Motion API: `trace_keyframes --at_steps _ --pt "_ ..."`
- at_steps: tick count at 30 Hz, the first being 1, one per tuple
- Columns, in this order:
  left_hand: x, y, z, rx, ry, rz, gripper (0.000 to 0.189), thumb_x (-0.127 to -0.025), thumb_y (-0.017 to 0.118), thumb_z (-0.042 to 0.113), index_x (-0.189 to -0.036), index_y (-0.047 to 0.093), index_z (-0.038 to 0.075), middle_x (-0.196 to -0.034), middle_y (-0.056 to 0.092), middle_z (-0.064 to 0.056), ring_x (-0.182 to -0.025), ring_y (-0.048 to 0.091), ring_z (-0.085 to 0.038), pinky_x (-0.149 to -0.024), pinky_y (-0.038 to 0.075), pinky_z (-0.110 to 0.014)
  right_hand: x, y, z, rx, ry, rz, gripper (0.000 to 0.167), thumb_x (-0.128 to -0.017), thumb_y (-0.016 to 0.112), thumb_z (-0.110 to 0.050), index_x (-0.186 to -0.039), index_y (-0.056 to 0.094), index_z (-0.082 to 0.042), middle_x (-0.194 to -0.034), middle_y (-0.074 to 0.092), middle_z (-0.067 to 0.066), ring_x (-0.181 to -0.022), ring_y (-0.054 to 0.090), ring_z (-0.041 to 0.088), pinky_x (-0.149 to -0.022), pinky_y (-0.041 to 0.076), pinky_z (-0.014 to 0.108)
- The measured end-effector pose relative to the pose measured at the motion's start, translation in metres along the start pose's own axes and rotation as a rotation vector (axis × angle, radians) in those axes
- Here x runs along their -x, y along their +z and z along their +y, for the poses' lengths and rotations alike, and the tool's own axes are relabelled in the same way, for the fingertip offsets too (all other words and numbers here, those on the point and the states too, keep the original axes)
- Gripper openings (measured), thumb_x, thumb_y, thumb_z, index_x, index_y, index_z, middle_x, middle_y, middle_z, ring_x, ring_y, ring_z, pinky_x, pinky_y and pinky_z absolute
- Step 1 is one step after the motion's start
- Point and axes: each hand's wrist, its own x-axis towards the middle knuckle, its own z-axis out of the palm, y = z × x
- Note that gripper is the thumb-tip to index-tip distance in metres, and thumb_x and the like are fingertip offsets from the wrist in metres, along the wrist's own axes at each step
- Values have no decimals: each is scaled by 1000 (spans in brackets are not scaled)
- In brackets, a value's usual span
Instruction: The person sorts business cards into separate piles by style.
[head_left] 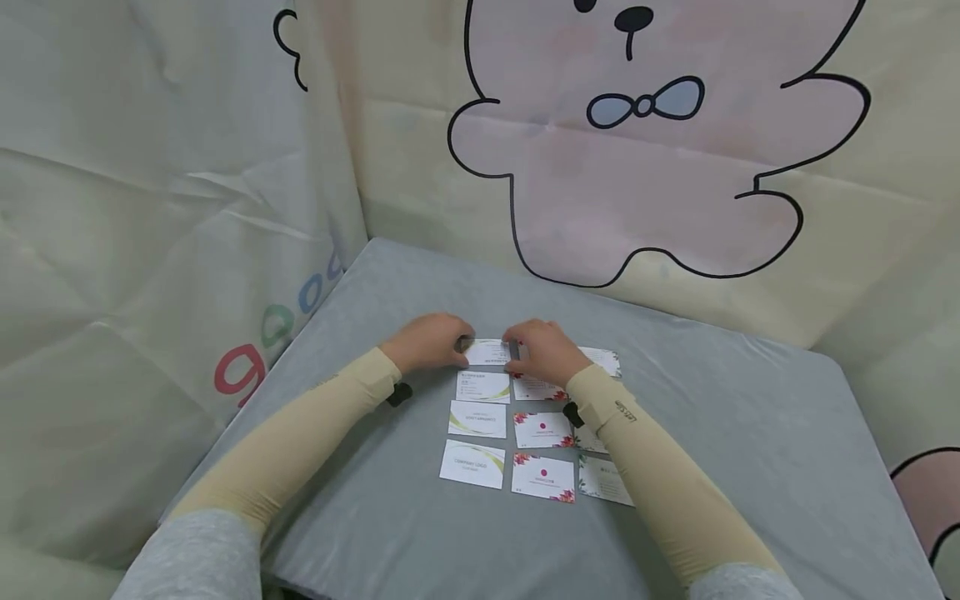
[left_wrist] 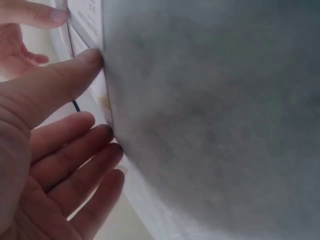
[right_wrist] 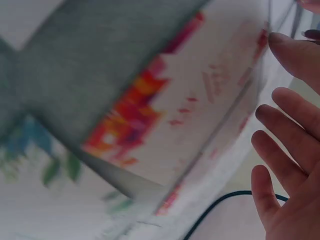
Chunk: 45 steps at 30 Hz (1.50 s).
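Business cards lie in three columns on a grey cloth-covered table (head_left: 360,533). My left hand (head_left: 431,342) is at the left edge of the farthest yellow-green patterned card (head_left: 489,352). In the left wrist view its thumb (left_wrist: 82,70) touches a card edge, and the other fingers are extended loosely. My right hand (head_left: 549,350) is just right of that card, over the far end of the middle column, where it partly hides a red-flowered card (head_left: 536,389). Its fingers (right_wrist: 287,117) look loosely extended in the right wrist view. Contact with a card there is unclear.
Nearer in the left column are more yellow-green cards (head_left: 477,419). Other red-flowered cards (head_left: 543,478) continue the middle column. Leaf-patterned cards (head_left: 600,361) form the right column, partly under my right forearm. A cartoon-printed curtain (head_left: 645,192) hangs behind the table.
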Motion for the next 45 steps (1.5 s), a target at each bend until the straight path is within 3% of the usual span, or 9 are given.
trace_keyframes --at_steps 6,13,21,25,29,36,45 --pt "-1 -3 -7 34 -13 18 36 -92 85 30 -123 78 11 -103 73 1 -91 59 -16 -88 53 -38 -6 0 1 -63 28 -10 41 -95 84 -36 -131 74 -19 -128 74 2 -121 64 25 -115 49 53" --pt "-3 0 -12 33 54 22 27 -89 85 28 -107 75 11 -86 62 2 -82 54 -17 -77 45 -36 -9 0 2 -100 38 6 40 -94 85 -35 -129 75 -18 -120 74 1 -108 62 23 -107 53 49" --pt "-4 5 -11 35 60 2 23 -90 84 26 -105 75 12 -85 63 2 -80 53 -15 -75 44 -33 -6 5 5 -8 -43 48 38 -95 83 -35 -128 76 -18 -121 77 1 -117 67 24 -121 40 56" --pt "-17 0 -14 7 75 -6 19 -89 83 22 -103 74 13 -84 61 3 -78 53 -15 -71 43 -32 -12 3 9 35 -58 56 38 -97 78 -35 -129 75 -16 -116 78 2 -105 68 23 -110 50 53" --pt "-38 -7 -20 7 44 19 27 -88 83 18 -113 75 10 -90 65 1 -84 54 -17 -76 44 -33 -25 -1 17 27 23 83 40 -97 78 -36 -132 73 -17 -123 78 4 -98 70 22 -97 58 49" --pt "-60 -6 -30 48 -6 -35 39 -91 80 16 -128 73 7 -99 68 -2 -89 55 -18 -81 46 -34 -41 0 25 -54 153 30 46 -98 80 -37 -139 69 -20 -136 73 6 -111 65 26 -107 54 51" --pt "-62 -5 -28 28 2 10 26 -91 80 15 -115 72 9 -94 67 -3 -88 57 -20 -81 48 -37 -43 1 30 -44 160 60 48 -98 79 -40 -140 68 -21 -139 73 7 -129 66 31 -116 50 55"
